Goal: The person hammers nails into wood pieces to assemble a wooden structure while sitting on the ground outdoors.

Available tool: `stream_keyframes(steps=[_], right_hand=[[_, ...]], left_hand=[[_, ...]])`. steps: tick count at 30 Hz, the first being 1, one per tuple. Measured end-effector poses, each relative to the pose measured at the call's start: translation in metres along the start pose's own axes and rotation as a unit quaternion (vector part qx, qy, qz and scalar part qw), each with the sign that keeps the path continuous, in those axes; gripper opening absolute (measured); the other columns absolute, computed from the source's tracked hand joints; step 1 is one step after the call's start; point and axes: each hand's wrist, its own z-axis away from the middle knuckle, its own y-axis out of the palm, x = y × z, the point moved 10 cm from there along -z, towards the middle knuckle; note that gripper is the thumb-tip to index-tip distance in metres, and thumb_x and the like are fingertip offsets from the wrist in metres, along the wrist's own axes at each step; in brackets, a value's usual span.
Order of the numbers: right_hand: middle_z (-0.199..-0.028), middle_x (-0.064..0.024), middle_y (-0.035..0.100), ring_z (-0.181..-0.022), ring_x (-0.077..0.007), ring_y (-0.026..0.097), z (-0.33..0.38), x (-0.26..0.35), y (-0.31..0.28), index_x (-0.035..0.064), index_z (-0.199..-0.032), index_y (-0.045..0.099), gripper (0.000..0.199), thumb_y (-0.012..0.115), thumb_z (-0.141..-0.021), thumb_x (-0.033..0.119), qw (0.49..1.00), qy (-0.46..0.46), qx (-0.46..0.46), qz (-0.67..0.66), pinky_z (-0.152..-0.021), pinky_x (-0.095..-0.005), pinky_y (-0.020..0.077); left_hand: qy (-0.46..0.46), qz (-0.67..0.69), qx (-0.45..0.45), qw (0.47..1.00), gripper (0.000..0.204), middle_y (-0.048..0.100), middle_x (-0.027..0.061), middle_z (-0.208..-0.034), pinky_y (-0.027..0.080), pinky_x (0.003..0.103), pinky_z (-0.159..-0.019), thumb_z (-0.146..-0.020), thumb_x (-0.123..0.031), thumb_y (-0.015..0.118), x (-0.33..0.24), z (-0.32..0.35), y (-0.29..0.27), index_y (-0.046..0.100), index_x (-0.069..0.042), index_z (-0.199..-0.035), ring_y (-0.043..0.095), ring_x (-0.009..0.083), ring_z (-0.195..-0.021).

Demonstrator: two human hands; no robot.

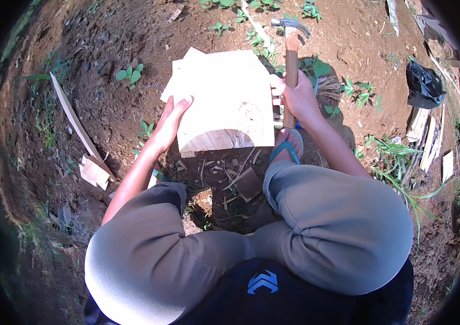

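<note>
In front of my knees is a pale wooden board [219, 97], washed out by bright sun, with a shadow along its near edge. Other pale pieces [192, 52] stick out from under its far left corner. My left hand [175, 120] lies against the board's left edge, thumb on top; its other fingers are partly hidden beneath. With my right hand [299, 97] I grip the wooden handle of a claw hammer [291, 54] beside the board's right edge. The hammer stands head away from me, and fingertips of that hand reach the board's edge.
Bare brown soil with small green plants [130, 75] surrounds me. A long curved wood strip [73, 116] and flat offcuts [94, 172] lie at left. To the right are a black plastic bag [424, 84] and several wood strips [429, 138]. A brown wood scrap [248, 184] lies between my feet.
</note>
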Motion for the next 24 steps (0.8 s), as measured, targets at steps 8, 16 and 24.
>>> stream_keyframes(steps=[8, 16, 24], right_hand=[[-0.078, -0.0049, 0.059, -0.066, -0.0138, 0.057, 0.069, 0.084, -0.045, 0.0035, -0.124, 0.056, 0.033, 0.060, -0.104, 0.029, 0.924, -0.148, 0.060, 0.347, -0.061, -0.0286, 0.0452], [-0.079, -0.0215, 0.065, -0.071, -0.0408, 0.066, 0.081, 0.081, -0.024, 0.0052, -0.121, 0.056, 0.031, 0.059, -0.103, 0.030, 0.881, -0.148, 0.088, 0.441, -0.062, -0.0438, 0.0491], [-0.079, -0.0198, 0.067, -0.070, -0.0395, 0.066, 0.090, 0.092, -0.017, 0.0059, -0.120, 0.059, 0.030, 0.060, -0.103, 0.031, 0.893, -0.131, 0.079, 0.423, -0.063, -0.0425, 0.0497]], left_hand=[[-0.005, 0.056, 0.094, 0.994, 0.119, 0.027, 0.0293, -0.160, 0.021, 0.043, -0.123, -0.089, -0.064, 0.064, -0.026, 0.014, 0.022, 0.002, 0.011, -0.157, 0.024, 0.0329, -0.152], [0.093, 0.034, 0.087, 0.991, 0.107, 0.017, 0.0236, -0.164, 0.023, 0.044, -0.123, -0.093, -0.048, 0.063, -0.051, 0.022, 0.029, -0.007, -0.004, -0.161, 0.022, 0.0315, -0.152], [0.101, 0.038, 0.052, 0.993, 0.098, 0.024, 0.0224, -0.163, 0.021, 0.043, -0.124, -0.097, -0.056, 0.057, -0.048, 0.031, 0.024, 0.009, 0.002, -0.160, 0.025, 0.0308, -0.152]])
